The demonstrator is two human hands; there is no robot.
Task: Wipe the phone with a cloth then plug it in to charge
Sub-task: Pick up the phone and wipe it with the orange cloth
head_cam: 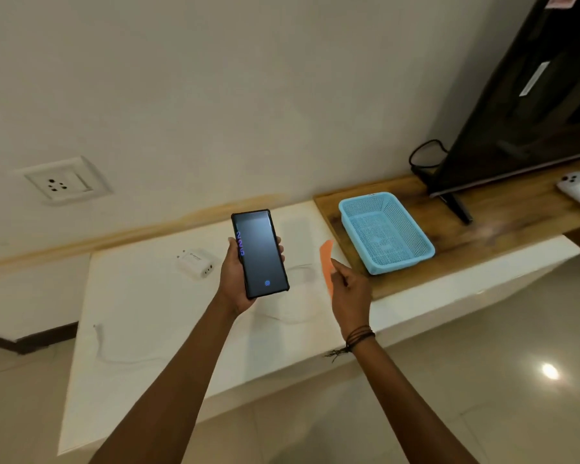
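Right now your phone [260,252] sits above the white counter [148,313], cradled in your left hand [236,279] with the lit screen facing up at you. Its long axis runs away from you, the top edge leaning slightly to your left. Your thumb lies along its left edge and your fingertips [281,246] curl round the right edge, so the glass itself is bare. The orange cloth [327,262] hangs just beside the phone on its right, apart from it, and it is blurred. As far as the picture shows, your right hand [350,293] pinches it between thumb and fingers. That hand is the nearer one to the screen, so the wipe probably calls for a short sideways carry to your left, then strokes along the phone's length. Wiping looks not yet begun, judging from the gap. Further out, the white charger adapter [195,261] lies on the counter just left of the phone, and a thin white cable [103,346] trails nearer the front edge. The wall socket [66,182] is well off to your left and the blue basket [400,264] to your right.
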